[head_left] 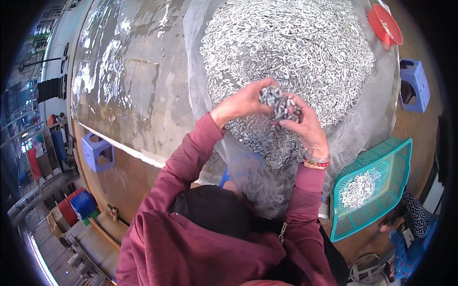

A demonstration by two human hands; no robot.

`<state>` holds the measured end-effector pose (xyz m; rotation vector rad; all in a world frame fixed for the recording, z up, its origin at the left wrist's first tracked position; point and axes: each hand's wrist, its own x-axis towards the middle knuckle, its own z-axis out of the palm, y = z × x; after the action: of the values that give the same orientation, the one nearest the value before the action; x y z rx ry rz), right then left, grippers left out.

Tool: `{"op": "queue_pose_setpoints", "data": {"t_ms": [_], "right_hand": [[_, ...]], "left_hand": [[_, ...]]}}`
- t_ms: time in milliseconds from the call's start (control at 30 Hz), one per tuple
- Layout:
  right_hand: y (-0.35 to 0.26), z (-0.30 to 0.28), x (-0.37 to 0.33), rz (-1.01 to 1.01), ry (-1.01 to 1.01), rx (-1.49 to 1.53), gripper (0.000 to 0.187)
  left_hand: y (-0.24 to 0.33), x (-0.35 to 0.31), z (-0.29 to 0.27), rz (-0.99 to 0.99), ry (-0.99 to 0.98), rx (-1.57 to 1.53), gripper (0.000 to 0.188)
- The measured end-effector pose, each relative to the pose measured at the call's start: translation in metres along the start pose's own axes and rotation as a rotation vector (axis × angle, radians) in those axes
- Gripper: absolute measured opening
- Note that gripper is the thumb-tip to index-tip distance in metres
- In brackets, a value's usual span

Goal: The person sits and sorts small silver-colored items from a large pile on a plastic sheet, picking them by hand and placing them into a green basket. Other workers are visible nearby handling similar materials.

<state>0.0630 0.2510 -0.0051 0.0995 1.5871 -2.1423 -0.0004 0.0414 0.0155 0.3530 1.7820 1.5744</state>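
Observation:
A broad heap of small white and grey pieces point(286, 43), some curved and some oblong, lies on a translucent net sheet point(195, 62). I cannot make out what kind of pieces they are. My left hand point(245, 101) reaches in over the near part of the heap, its fingers curled round a clump of grey oblong pieces point(274, 101). From the other side my right hand point(307, 128), with bracelets at the wrist, cups the same clump. The clump sits between both hands; its underside is hidden.
A green plastic basket point(336, 209) holding white curved pieces point(360, 189) is at my right. A red scoop point(381, 24) lies at the far right, near a blue stool point(415, 86). Another blue stool point(98, 152) stands left, beside the wet grey surface point(143, 95). Another person's patterned sleeve point(403, 252) shows lower right.

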Motion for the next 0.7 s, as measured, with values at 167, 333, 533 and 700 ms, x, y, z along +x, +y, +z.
{"op": "queue_pose_setpoints", "data": {"t_ms": [167,333,533,700], "right_hand": [[-0.037,0.004,0.021,0.179,0.125,0.027,0.017],[-0.038,-0.003,0.019,0.129,0.022,0.024,0.024],[-0.037,-0.022,0.022,0.182,-0.009,-0.25,0.032],[-0.031,-0.024,0.018,0.079,0.054,0.022,0.018]], "left_hand": [[0.031,-0.002,-0.035,-0.196,0.0,-0.027,0.032],[0.016,-0.003,-0.054,-0.171,0.037,-0.021,0.029],[-0.036,0.007,-0.03,-0.132,0.336,1.431,0.052],[-0.061,0.019,0.008,0.137,0.348,1.202,0.037]]}}
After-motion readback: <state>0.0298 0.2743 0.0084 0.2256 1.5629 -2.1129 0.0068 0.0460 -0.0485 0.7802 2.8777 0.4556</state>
